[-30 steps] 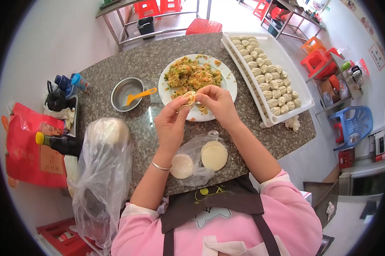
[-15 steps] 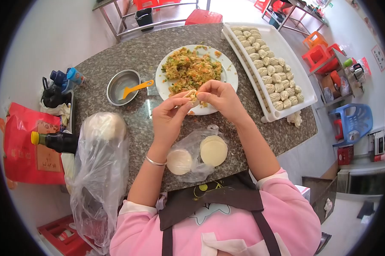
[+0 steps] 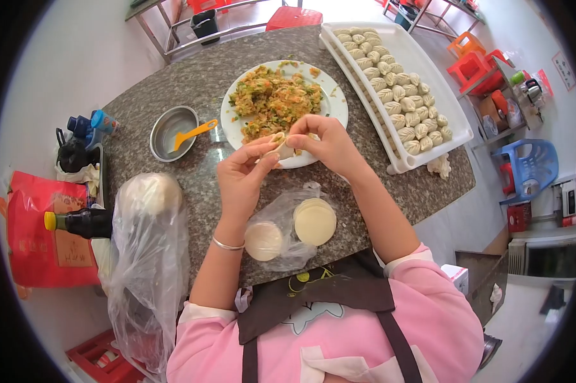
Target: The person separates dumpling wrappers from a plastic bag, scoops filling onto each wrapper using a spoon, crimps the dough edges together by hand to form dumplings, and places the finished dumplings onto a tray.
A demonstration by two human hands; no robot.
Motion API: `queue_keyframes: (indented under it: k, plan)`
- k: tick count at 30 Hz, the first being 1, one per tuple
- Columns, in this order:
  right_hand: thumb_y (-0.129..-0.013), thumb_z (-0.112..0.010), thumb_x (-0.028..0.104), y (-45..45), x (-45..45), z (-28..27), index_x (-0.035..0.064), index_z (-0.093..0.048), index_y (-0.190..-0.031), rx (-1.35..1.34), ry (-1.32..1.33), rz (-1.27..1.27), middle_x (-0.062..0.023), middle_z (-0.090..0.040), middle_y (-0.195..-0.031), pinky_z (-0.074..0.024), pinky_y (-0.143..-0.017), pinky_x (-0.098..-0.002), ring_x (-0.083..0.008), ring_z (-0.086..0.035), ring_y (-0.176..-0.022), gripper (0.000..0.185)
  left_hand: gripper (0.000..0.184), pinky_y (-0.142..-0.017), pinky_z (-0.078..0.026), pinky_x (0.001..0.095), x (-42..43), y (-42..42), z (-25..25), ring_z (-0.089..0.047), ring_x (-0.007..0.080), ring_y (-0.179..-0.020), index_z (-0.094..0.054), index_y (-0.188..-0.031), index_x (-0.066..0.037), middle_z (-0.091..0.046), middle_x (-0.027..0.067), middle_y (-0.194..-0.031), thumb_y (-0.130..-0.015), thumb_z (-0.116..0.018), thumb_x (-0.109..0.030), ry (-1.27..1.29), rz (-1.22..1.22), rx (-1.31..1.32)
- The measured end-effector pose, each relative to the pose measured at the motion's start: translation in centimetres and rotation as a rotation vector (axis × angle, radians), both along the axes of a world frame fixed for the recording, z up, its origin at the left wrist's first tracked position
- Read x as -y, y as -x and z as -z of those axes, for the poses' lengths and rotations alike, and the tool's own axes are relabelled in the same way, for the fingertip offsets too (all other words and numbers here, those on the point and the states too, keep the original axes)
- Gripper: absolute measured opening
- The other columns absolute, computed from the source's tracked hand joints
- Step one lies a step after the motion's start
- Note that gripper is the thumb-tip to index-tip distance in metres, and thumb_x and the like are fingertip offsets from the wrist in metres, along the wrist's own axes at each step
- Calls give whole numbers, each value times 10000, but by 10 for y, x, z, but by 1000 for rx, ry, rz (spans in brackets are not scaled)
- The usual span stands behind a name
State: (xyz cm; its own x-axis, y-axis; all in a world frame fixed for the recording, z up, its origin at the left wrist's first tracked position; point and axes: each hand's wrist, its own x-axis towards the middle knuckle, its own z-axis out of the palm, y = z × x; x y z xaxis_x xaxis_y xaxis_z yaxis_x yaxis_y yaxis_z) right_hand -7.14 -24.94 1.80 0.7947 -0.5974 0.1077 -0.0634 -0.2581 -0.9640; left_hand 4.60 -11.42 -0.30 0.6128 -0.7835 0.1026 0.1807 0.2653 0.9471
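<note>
No text can be clearly read; what seem to be printed characters are borne by the red bag [image 3: 33, 223] and the wall sign [image 3: 563, 69].

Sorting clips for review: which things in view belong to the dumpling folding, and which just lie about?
Belong to it: half-folded dumpling, round wrappers, filling, white plate, white tray, folded dumplings; probably metal bowl, orange spatula.

Apparently lying about: dark bottle, red bag, blue chair.
</note>
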Motion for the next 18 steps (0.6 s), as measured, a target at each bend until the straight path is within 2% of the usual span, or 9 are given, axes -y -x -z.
queue_keyframes:
  k: [3,6,8,11,12,14,18]
  plan:
    - [-802,-672,100,0,-1,4,-14,-659,-807,91,-19,-36,-56,-642,-763,-460,-707,-282,-109,-574,-765,115,173,-726,-555,253,0,1,7,-631,168,-904,-662,-981,52,-633,156,-1057,-811,-675,25,53,44,82]
    - [-809,-665,105,-3,-8,5,-18,-652,-807,89,101,15,-62,-644,-759,-461,-708,-287,-115,-575,-762,124,166,-729,-556,260,0,0,10,-629,158,-894,-654,-970,68,-634,150,-1048,-812,-674,24,12,-7,127]
    - [-813,-661,100,-6,-12,9,-21,-651,-814,144,302,31,-68,-645,-762,-465,-707,-291,-118,-581,-753,121,166,-730,-553,260,0,0,9,-626,144,-885,-650,-967,77,-634,144,-1050,-813,-675,20,-48,-64,106]
    - [-813,-658,97,-5,-11,11,-23,-651,-829,157,344,55,-73,-648,-767,-468,-712,-297,-124,-590,-755,121,153,-741,-552,263,1,1,4,-630,145,-886,-652,-962,75,-632,137,-1059,-821,-666,18,-14,-29,95]
    - [-813,-658,97,-4,-9,10,-23,-651,-829,156,346,55,-73,-648,-767,-468,-712,-297,-124,-590,-755,121,153,-741,-552,263,1,1,3,-630,145,-886,-652,-962,75,-632,137,-1059,-821,-666,18,-12,-29,95]
    - [-828,-649,102,-3,-6,9,-13,-650,-838,63,94,47,-46,-630,-783,-455,-711,-267,-110,-565,-752,116,144,-748,-555,265,1,0,2,-634,150,-887,-651,-964,74,-630,140,-1064,-831,-653,18,-13,18,-6]
    - [-826,-660,117,1,-1,4,-12,-648,-838,47,41,-33,-42,-624,-788,-453,-710,-263,-105,-561,-755,130,146,-755,-556,267,0,-1,5,-638,154,-887,-646,-974,73,-631,144,-1063,-838,-641,21,-10,85,74]
